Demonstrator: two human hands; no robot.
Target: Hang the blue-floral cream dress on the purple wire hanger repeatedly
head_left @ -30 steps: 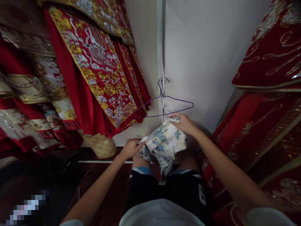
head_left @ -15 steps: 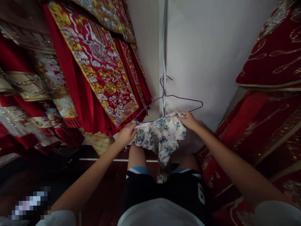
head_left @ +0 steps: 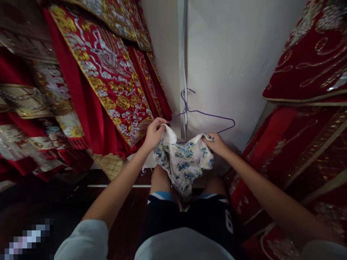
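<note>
A white garment with blue and yellow flowers (head_left: 187, 159) hangs between my two hands, its lower end drooping above my lap. My left hand (head_left: 157, 133) is closed on its upper left edge, beside the left arm of a purple wire hanger (head_left: 208, 114). My right hand (head_left: 216, 143) pinches the upper right edge, just below the hanger's right end. The hanger's hook is by a narrow white strip (head_left: 185, 65) on the wall. Part of the hanger's lower bar is hidden behind the garment and my left hand.
Red garments with gold and silver embroidery (head_left: 108, 72) hang on the left. More dark red embroidered cloth (head_left: 306, 72) hangs close on the right. A pale wall (head_left: 227, 47) stands straight ahead. Dark reddish floor (head_left: 126, 206) shows below.
My left hand has moved up and slightly right, lifting the garment's left edge over the hanger's left end. My right hand keeps its hold, a little lower. The view has shifted slightly.
</note>
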